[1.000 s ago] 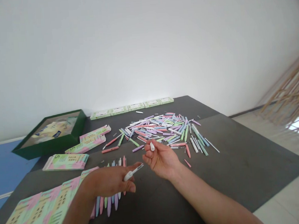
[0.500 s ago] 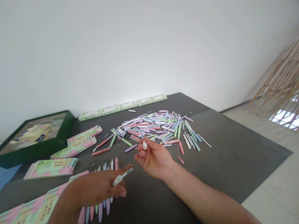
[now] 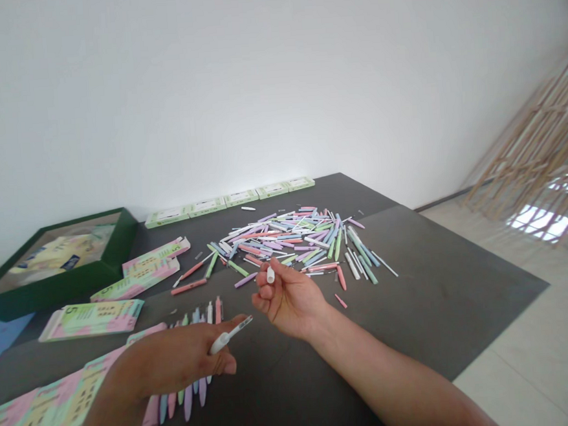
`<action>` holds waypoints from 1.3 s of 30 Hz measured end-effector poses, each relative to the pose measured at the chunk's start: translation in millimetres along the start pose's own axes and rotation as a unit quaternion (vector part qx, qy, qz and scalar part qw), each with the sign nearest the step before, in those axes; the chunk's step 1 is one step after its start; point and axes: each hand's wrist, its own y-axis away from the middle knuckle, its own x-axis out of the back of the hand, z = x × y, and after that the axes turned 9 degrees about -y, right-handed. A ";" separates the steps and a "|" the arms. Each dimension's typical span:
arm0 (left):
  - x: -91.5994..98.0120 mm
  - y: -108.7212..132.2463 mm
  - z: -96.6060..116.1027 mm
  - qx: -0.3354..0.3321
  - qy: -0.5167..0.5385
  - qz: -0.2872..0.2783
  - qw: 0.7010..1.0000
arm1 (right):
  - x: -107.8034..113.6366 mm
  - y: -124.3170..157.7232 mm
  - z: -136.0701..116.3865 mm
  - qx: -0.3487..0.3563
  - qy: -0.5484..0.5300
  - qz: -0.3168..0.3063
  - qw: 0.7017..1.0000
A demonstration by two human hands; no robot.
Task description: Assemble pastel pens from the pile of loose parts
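My left hand (image 3: 196, 352) is closed around a white pen half (image 3: 221, 342) with a thin clear-and-white refill sticking out toward the right. My right hand (image 3: 293, 300) is turned palm up, its curled fingers pinching a white pen barrel piece (image 3: 270, 275) whose open end faces me. The two pieces are apart. Under and beyond my left hand lies a row of pastel pens (image 3: 187, 401), partly covered by the hand. Beyond my right hand spreads a loose pile of pen parts (image 3: 286, 239) in pink, green, blue, purple and white.
Pink-and-green packets (image 3: 40, 412) overlap at the lower left, with more packets (image 3: 94, 318) behind. A dark green box (image 3: 116, 251) holding plastic bags stands at the left. Flat green boxes (image 3: 206, 207) line the wall. One small pink piece (image 3: 341, 300) lies on the dark table (image 3: 445, 292).
The view has shifted slightly, moving everything a little to the left. Both hands keep their grip on the white pen pieces, with hardly any other movement.
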 end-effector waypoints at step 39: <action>1.5 -5.2 7.2 0.001 -0.045 0.005 0.999 | -17.1 57.2 -4.4 0.306 0.425 -0.126 0.843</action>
